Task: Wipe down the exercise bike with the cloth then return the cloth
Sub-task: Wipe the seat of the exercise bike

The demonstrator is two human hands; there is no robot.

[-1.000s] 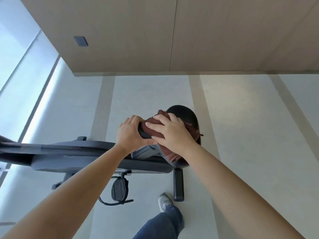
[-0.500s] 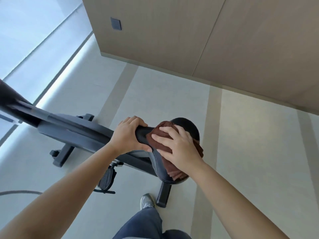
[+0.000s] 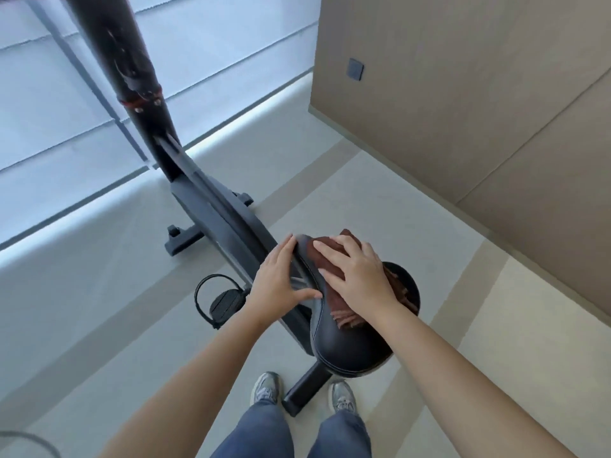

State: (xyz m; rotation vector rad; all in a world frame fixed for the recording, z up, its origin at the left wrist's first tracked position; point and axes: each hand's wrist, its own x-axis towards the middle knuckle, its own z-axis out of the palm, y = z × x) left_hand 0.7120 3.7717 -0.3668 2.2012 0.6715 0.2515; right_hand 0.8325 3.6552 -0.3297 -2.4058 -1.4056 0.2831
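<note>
Under the flat-spread right hand (image 3: 358, 276) fingers, cloth (image 3: 334, 285) presses on saddle (image 3: 347, 345); left hand (image 3: 277, 282) open, bracing saddle nose. Wiping underway; frame (image 3: 215, 206), cloth return apparently left.

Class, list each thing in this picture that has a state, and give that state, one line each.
cloth: bunched, pressed on the seat
seat: partly covered by the cloth
right hand: flat on the cloth
left hand: open, against the seat's side
pedal: free, strap empty
</note>
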